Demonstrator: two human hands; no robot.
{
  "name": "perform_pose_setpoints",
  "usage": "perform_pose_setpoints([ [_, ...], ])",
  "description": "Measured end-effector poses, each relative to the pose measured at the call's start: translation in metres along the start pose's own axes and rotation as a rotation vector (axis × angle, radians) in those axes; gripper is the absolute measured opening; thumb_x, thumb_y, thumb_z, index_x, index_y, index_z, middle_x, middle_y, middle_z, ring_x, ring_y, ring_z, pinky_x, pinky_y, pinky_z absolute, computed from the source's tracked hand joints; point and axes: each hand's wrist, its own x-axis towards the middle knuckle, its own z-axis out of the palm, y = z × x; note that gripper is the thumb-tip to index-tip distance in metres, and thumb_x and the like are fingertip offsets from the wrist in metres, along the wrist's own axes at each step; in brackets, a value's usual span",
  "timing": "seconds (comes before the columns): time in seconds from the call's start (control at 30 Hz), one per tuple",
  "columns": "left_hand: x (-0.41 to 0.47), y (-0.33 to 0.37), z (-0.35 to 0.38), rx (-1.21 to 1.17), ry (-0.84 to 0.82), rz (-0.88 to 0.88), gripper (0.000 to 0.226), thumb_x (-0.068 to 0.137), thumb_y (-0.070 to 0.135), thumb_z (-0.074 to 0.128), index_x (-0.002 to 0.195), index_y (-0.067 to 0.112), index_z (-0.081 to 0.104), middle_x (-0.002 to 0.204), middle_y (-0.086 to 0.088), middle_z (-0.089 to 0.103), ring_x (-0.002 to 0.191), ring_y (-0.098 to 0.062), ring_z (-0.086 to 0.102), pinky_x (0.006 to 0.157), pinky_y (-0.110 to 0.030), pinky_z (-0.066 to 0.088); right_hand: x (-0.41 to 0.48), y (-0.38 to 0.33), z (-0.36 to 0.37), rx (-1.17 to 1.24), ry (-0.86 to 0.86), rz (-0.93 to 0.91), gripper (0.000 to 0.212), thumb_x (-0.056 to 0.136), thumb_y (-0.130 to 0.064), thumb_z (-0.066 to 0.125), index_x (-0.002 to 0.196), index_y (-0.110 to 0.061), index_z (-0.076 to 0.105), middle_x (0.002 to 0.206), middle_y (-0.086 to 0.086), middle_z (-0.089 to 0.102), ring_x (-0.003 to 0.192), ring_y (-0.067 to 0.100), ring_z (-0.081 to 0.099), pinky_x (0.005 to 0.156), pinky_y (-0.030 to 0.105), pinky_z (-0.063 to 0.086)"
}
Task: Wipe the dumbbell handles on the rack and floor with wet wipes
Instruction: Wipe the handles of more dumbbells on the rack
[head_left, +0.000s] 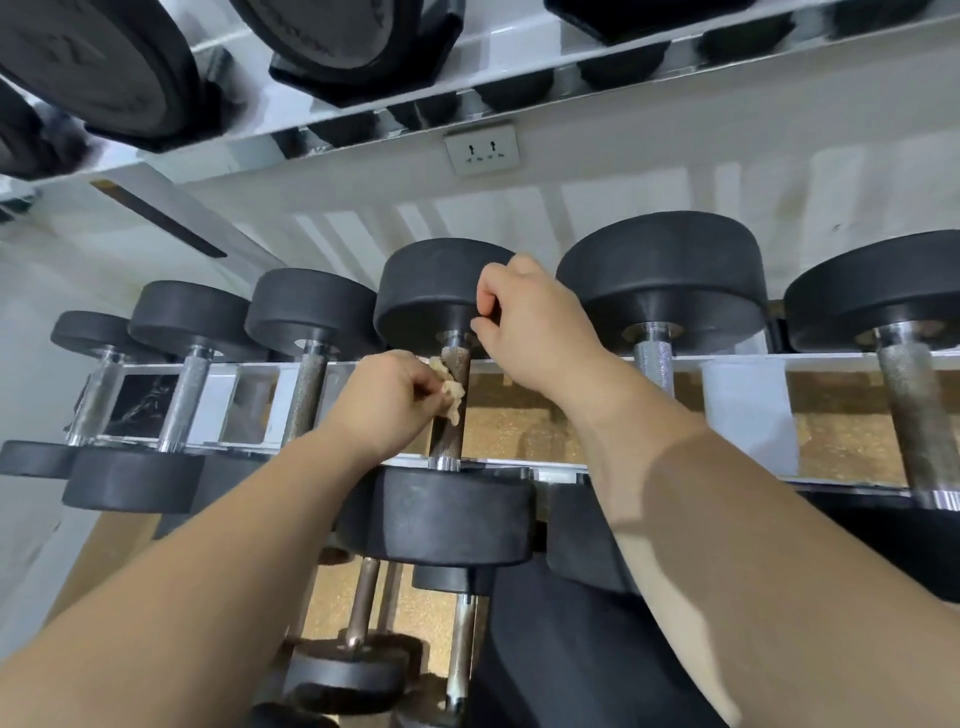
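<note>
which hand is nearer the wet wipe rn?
Left. The left hand pinches the wet wipe against the dumbbell handle; the right hand is farther up, at that dumbbell's far head, apart from the wipe.

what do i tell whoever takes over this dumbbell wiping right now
Left hand: pinches a crumpled wipe against the handle of the fourth visible dumbbell from the left on the rack.
Right hand: fingers curled at that dumbbell's far head; a firm grip is not clear.
Done: this handle is mid-wipe; which others are clean cannot be told.
Left: finish it, then the other rack handles and the floor dumbbells below.
</note>
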Motion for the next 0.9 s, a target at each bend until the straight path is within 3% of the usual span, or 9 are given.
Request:
perform_pose_setpoints([
  [0.07, 0.001, 0.0, 0.003, -0.035, -0.006, 0.022, 0.015, 0.085, 0.024, 0.079, 0.072, 0.018, 0.073, 0.078, 0.014, 0.065, 0.076, -0.007, 0.059, 0.067, -0.009, 0.039, -0.003, 0.004, -0.004, 0.036, -0.052, 0.015, 0.012, 0.093, -0.022, 0.065, 0.092, -0.026, 0.053, 0.099, -0.003, 0.047, 0.083, 0.02, 0.053, 0.075, 0.035, 0.049],
  [0.2, 0.016, 0.004, 0.009, -0.058, 0.006, -0.044, 0.019, 0.091, 0.025, 0.073, 0.076, 0.017, 0.064, 0.074, 0.008, 0.067, 0.071, -0.008, 0.059, 0.059, -0.015, 0.039, -0.004, 0.014, -0.011, 0.119, -0.145, 0.103, 0.011, 0.097, -0.02, 0.058, 0.089, -0.027, 0.055, 0.096, -0.005, 0.05, 0.087, 0.015, 0.053, 0.08, 0.03, 0.044],
  [0.37, 0.018, 0.014, 0.013, -0.073, 0.074, -0.098, 0.015, 0.095, 0.023, 0.067, 0.083, 0.015, 0.062, 0.067, 0.006, 0.061, 0.065, -0.011, 0.058, 0.059, -0.024, 0.04, -0.002, 0.013, -0.008, 0.08, -0.136, 0.076, 0.013, 0.1, -0.023, 0.053, 0.088, -0.025, 0.054, 0.098, -0.004, 0.051, 0.082, 0.015, 0.053, 0.075, 0.032, 0.046],
  [0.43, 0.014, 0.014, 0.006, -0.114, -0.051, -0.069, 0.016, 0.093, 0.02, 0.069, 0.078, 0.018, 0.062, 0.064, 0.01, 0.064, 0.063, 0.0, 0.062, 0.06, -0.016, 0.043, -0.002, 0.014, -0.006, 0.061, -0.136, 0.077, 0.011, 0.1, -0.023, 0.053, 0.089, -0.024, 0.054, 0.099, -0.002, 0.052, 0.084, 0.018, 0.053, 0.076, 0.034, 0.047],
  [0.5, 0.011, 0.009, -0.001, -0.04, -0.217, 0.017, 0.021, 0.087, 0.02, 0.078, 0.071, 0.022, 0.064, 0.068, 0.009, 0.07, 0.067, 0.0, 0.065, 0.066, -0.022, 0.05, -0.002, 0.013, -0.006, 0.05, -0.14, 0.076, 0.01, 0.1, -0.023, 0.052, 0.09, -0.023, 0.054, 0.099, -0.001, 0.052, 0.087, 0.021, 0.053, 0.077, 0.036, 0.047],
  [0.57, 0.008, 0.001, -0.005, 0.015, -0.261, 0.053, 0.023, 0.082, 0.021, 0.084, 0.068, 0.021, 0.065, 0.07, 0.011, 0.068, 0.068, -0.002, 0.063, 0.066, -0.023, 0.049, -0.003, 0.012, -0.006, 0.043, -0.139, 0.074, 0.01, 0.1, -0.022, 0.052, 0.09, -0.023, 0.053, 0.098, -0.001, 0.051, 0.086, 0.021, 0.054, 0.075, 0.035, 0.046],
  [0.7, 0.007, -0.001, 0.003, -0.021, -0.074, 0.072, 0.029, 0.085, 0.019, 0.079, 0.066, 0.027, 0.059, 0.07, 0.013, 0.063, 0.065, 0.0, 0.056, 0.06, -0.015, 0.038, -0.005, 0.009, -0.008, 0.016, -0.145, 0.076, 0.008, 0.101, -0.025, 0.052, 0.093, -0.023, 0.051, 0.1, -0.001, 0.049, 0.081, 0.018, 0.053, 0.072, 0.034, 0.045],
  [0.8, 0.016, 0.002, 0.01, 0.023, 0.034, 0.072, 0.013, 0.09, 0.026, 0.074, 0.077, 0.023, 0.071, 0.079, 0.003, 0.068, 0.074, -0.015, 0.062, 0.069, -0.028, 0.049, -0.006, 0.002, -0.014, -0.012, -0.194, 0.105, 0.01, 0.099, -0.028, 0.057, 0.101, -0.023, 0.048, 0.11, 0.001, 0.047, 0.08, 0.017, 0.052, 0.072, 0.035, 0.044],
  [0.9, 0.015, -0.005, 0.009, 0.108, -0.008, 0.211, 0.015, 0.086, 0.033, 0.077, 0.087, 0.018, 0.08, 0.078, -0.001, 0.063, 0.074, -0.021, 0.06, 0.072, -0.032, 0.05, -0.025, 0.002, -0.027, -0.195, -0.374, 0.046, 0.041, 0.094, -0.035, 0.063, 0.131, -0.027, 0.046, 0.13, 0.002, 0.042, 0.107, 0.023, 0.053, 0.085, 0.038, 0.045],
])
